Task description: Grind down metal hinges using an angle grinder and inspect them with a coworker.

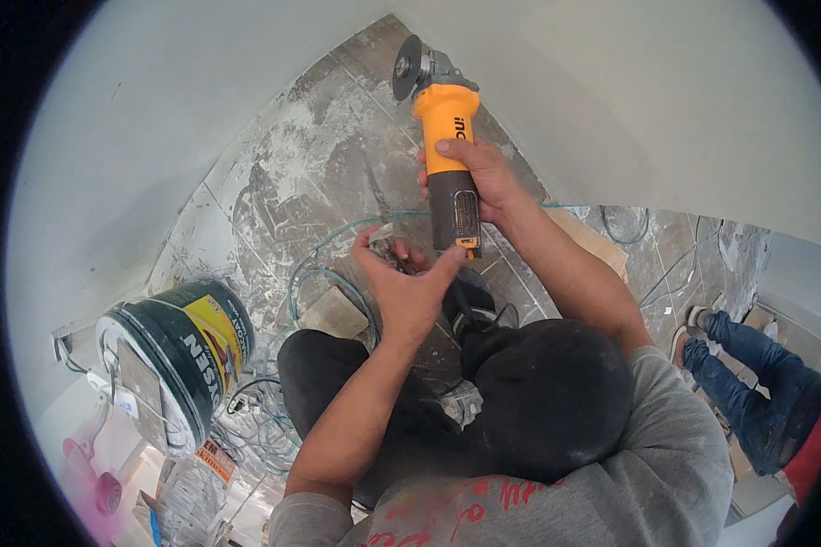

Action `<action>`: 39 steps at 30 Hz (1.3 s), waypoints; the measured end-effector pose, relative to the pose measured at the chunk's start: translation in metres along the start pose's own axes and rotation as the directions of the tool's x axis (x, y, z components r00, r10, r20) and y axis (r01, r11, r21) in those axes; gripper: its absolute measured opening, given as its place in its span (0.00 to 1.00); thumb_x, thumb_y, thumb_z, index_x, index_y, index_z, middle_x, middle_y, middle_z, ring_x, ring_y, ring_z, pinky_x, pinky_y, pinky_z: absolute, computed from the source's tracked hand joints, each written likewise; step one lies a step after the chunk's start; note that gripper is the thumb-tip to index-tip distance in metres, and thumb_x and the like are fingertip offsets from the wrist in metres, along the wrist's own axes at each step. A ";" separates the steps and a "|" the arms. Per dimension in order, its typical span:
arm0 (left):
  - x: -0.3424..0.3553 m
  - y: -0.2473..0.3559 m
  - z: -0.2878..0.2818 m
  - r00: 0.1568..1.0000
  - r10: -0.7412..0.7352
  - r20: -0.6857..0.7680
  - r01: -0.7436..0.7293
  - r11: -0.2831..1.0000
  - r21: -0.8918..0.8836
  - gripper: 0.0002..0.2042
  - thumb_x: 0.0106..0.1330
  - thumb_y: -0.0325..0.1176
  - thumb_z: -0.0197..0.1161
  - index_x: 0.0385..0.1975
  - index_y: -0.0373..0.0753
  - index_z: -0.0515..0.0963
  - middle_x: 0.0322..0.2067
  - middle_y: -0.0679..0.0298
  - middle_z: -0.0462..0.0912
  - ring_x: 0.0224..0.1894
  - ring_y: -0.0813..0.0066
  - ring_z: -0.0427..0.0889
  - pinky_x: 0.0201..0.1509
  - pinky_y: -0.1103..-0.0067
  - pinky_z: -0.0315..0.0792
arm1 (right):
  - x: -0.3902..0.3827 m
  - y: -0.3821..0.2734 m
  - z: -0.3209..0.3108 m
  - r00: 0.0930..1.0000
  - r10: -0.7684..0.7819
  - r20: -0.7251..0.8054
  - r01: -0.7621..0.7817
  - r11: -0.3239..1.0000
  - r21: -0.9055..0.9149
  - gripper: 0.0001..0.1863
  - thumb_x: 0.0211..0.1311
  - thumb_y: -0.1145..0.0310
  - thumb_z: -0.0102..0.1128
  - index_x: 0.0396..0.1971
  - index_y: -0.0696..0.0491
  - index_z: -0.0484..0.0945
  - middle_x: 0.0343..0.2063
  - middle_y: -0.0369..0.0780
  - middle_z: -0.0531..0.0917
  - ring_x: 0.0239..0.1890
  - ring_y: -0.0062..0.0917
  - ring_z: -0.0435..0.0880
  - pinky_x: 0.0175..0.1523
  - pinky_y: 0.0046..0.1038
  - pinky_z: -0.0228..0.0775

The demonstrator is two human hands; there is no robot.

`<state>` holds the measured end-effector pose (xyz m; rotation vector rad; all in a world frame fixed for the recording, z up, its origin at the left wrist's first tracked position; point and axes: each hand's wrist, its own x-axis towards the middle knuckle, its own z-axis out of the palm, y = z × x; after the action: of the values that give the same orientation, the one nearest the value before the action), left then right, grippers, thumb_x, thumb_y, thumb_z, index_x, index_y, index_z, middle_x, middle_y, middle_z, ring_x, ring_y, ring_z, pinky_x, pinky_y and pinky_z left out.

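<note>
The angle grinder (445,128) is held up over the white-smeared tile floor (287,173), in front of the person, its long axis running away from the body and leaning slightly left at the far end. Its head, with the dark cutting disc (408,68), points forward toward the corner of the walls; the disc sits on the left side of the head and its flat face looks left. The dark tail end points back at the person's knees.

The right hand (488,173) is wrapped around the grinder's middle from the right, thumb across the top of the orange housing. The left hand (400,287) is at the grinder's tail, its thumb at the small orange part there, the other fingers curled to the left of it; whether they hold anything I cannot tell.

Left of the grinder's tail, a teal hose (312,257) loops over the floor near a tan block (335,314). Farther left and back from the grinder is a dark green bucket (178,310). Well to the grinder's right is another person in jeans (748,387).
</note>
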<state>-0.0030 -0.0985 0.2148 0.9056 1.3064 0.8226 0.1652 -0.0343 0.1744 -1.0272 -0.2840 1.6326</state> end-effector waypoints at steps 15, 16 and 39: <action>0.008 -0.031 -0.020 0.993 0.032 0.111 -0.057 0.971 0.231 0.42 0.48 0.28 0.72 0.61 0.35 0.51 0.48 0.47 0.69 0.48 0.63 0.75 0.53 0.70 0.70 | 0.006 0.016 0.036 0.994 -0.047 0.098 0.050 0.998 -0.035 0.18 0.58 0.65 0.62 0.43 0.58 0.70 0.31 0.43 0.81 0.28 0.28 0.84 0.33 0.30 0.80; 0.008 -0.033 -0.020 0.994 0.033 0.104 -0.056 0.971 0.230 0.42 0.48 0.28 0.72 0.61 0.35 0.51 0.48 0.47 0.69 0.48 0.63 0.75 0.53 0.70 0.70 | 0.006 0.015 0.036 0.993 -0.045 0.112 0.051 0.997 -0.050 0.18 0.57 0.65 0.62 0.43 0.58 0.71 0.31 0.43 0.81 0.28 0.28 0.84 0.33 0.30 0.80; 0.041 -0.025 -0.041 0.974 -0.215 -0.072 0.131 0.791 -0.597 0.14 0.61 0.28 0.50 0.47 0.39 0.67 0.24 0.65 0.68 0.21 0.77 0.66 0.21 0.78 0.62 | -0.014 -0.022 0.026 0.974 -0.185 0.131 0.210 0.952 -0.221 0.24 0.55 0.69 0.64 0.50 0.57 0.66 0.36 0.42 0.81 0.32 0.28 0.84 0.38 0.30 0.79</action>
<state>-0.0399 -0.0689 0.1725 0.2272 1.1226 1.0763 0.1613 -0.0304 0.2106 -1.0492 -0.6456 1.4986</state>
